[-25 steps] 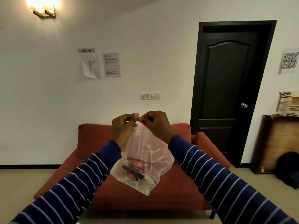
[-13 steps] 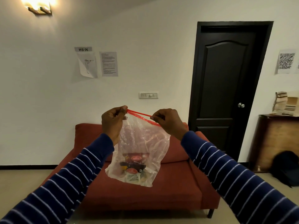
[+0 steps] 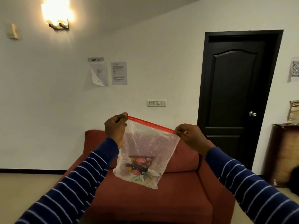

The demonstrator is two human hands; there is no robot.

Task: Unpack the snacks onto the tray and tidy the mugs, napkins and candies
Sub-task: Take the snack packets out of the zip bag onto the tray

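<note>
A clear plastic zip bag (image 3: 145,146) with a red seal strip hangs in the air in front of me. Several snack packets (image 3: 140,168) lie bunched in its bottom. My left hand (image 3: 115,128) pinches the left end of the red strip. My right hand (image 3: 190,136) pinches the right end, lower than the left, so the strip is stretched taut and slants down to the right. No tray, mugs, napkins or candies are in view.
A red sofa (image 3: 178,191) stands right behind and below the bag against a white wall. A black door (image 3: 234,97) is at the right, with a dark wooden cabinet (image 3: 284,152) beside it. Beige floor lies on both sides.
My hands started together at the top of the bag and have drawn apart along the red strip, stretching it out wide. The bag now hangs flatter and fuller.
</note>
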